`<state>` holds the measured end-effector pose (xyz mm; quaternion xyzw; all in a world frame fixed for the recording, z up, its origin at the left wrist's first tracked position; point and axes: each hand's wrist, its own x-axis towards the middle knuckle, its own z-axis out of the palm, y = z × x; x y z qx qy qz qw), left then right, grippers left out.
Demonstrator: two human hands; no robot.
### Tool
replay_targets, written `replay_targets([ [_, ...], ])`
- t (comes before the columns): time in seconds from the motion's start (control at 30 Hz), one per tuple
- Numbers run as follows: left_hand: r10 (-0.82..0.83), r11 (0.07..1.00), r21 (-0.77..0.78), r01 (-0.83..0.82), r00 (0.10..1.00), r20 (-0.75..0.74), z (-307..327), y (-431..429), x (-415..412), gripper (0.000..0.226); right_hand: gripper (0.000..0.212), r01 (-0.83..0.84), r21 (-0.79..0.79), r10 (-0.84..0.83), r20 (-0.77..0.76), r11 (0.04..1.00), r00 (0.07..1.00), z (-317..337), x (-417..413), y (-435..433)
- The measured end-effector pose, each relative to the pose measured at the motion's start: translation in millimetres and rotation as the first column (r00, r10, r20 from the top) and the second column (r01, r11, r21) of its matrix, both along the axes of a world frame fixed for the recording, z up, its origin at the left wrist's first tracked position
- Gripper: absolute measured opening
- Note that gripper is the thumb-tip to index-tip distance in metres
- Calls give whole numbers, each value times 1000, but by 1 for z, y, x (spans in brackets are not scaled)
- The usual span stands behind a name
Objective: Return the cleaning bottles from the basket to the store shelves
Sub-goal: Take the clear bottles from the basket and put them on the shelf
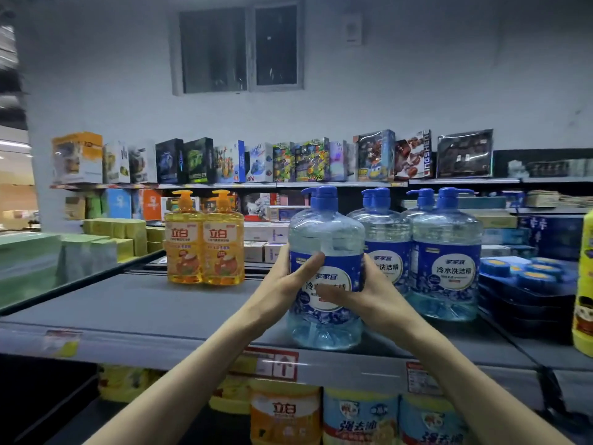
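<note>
1. Fingers of both hands are curled round the blue pump bottle. The left hand holds its left flank and the right hand its right flank, with a digit of each lying across the label.
2. In this head view, the bottle stands upright, long axis vertical and pump on top. Its base is at the front of the grey shelf; whether it rests there or hangs just above, I cannot tell.
3. Matching blue bottles stand in a row further back and to its right, the nearest just behind the right hand. Two orange bottles stand well to the left.
4. The next move is probably a straight push away from the person, bringing the bottle level with the blue row. Neither hand is nearer, so both would share it.
5. No basket is in view.
</note>
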<state>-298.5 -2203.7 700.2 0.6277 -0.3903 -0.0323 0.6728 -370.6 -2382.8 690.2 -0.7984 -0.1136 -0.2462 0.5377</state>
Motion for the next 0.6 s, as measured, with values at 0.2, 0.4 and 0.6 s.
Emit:
replay_targets([
  [0.2, 126, 963, 217, -162, 977, 169, -31, 26, 15, 73, 67, 141, -161, -152, -58, 977, 987, -24, -16, 1],
  [0.4, 130, 956, 240, -169, 977, 169, -28, 29, 24, 72, 69, 170, -179, -188, -87, 969, 978, -19, -7, 0],
  [0.6, 129, 934, 312, -174, 979, 158, -30, 29, 32, 76, 64, 195, -138, -209, -90, 971, 974, -24, 2, 0],
])
